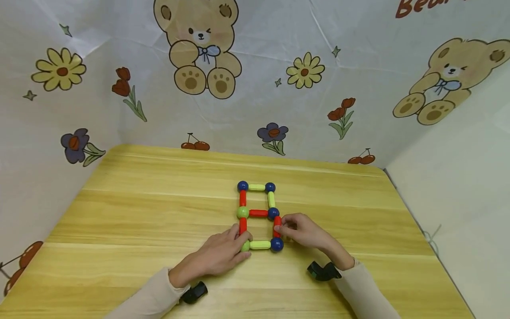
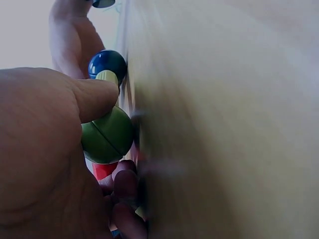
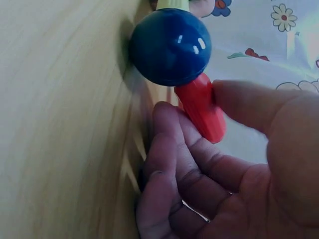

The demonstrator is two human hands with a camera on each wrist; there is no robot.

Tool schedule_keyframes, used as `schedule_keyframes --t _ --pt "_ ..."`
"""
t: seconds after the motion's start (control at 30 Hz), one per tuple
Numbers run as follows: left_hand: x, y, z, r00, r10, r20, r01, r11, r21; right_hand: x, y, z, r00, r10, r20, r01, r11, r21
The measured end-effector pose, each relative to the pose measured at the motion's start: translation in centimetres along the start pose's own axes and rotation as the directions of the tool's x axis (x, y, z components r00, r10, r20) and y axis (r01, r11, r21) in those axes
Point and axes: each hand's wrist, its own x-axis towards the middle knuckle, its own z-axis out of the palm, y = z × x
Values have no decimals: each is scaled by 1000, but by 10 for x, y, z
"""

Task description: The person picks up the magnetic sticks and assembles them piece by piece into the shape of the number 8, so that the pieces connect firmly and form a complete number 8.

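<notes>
A flat ladder shape of magnetic rods and balls lies on the table, making two joined squares. My left hand (image 1: 221, 251) grips its near left corner, thumb and fingers around the green ball (image 2: 108, 135) there. Part of the left red rod (image 1: 243, 225) is hidden under those fingers. Between thumb and fingers, my right hand (image 1: 304, 230) pinches the right red rod (image 3: 202, 107). That rod's near end meets the blue ball (image 3: 170, 47) at the near right corner. A pale yellow rod (image 1: 260, 245) joins the two near balls.
The far square has two blue balls (image 1: 243, 186) at its back corners, with a yellow rod (image 1: 256, 187) between them. A red crossbar rod (image 1: 258, 213) divides the squares. Behind the wooden table (image 1: 159, 177) hangs a bear-printed cloth (image 1: 255, 106). Each wrist wears a black camera (image 1: 194, 293).
</notes>
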Motion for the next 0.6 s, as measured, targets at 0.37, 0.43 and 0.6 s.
schedule_keyframes --t 0.37,0.43,0.6 --pt "-3 -2 -2 1000 -2 -9 2 1000 -10 3 -2 9 999 -34 -3 33 997 -74" --pt "-3 -2 -1 1000 -2 -13 2 1000 -12 4 -2 10 999 -33 -10 32 995 -93" --pt "-2 -4 -2 1000 -3 -8 3 999 -33 5 1 11 999 -29 -29 26 993 -112"
